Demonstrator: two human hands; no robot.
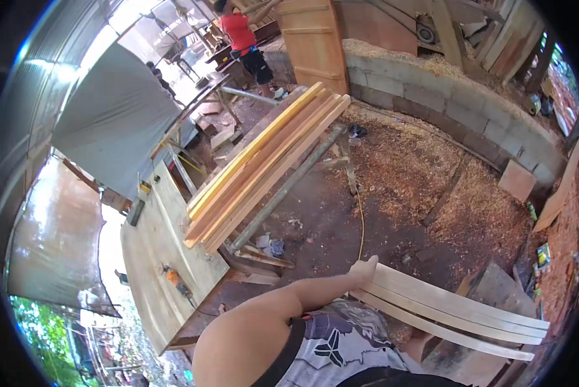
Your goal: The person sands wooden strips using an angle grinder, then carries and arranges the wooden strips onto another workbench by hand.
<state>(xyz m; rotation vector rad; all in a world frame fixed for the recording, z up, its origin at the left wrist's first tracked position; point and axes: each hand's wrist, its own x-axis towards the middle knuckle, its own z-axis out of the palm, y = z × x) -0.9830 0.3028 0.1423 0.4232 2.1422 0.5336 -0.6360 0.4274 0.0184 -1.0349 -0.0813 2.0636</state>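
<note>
My left hand [365, 271] is closed on the near end of a few pale wooden planks [454, 302]. They lie side by side and stretch away to the lower right, with a gap before the lowest one. Part of my fingers is hidden behind the wood. My right hand is out of view. Beyond my arm, a stack of long wooden boards [264, 168], yellowish and reddish brown, rests across a metal pipe [283, 193].
A wooden tabletop [154, 258] at left carries an orange power tool [173, 277] with a cord. Sawdust [425, 174] covers the ground before a low block wall [431, 103]. A wooden door panel [312, 42] leans near a person in red [239, 32].
</note>
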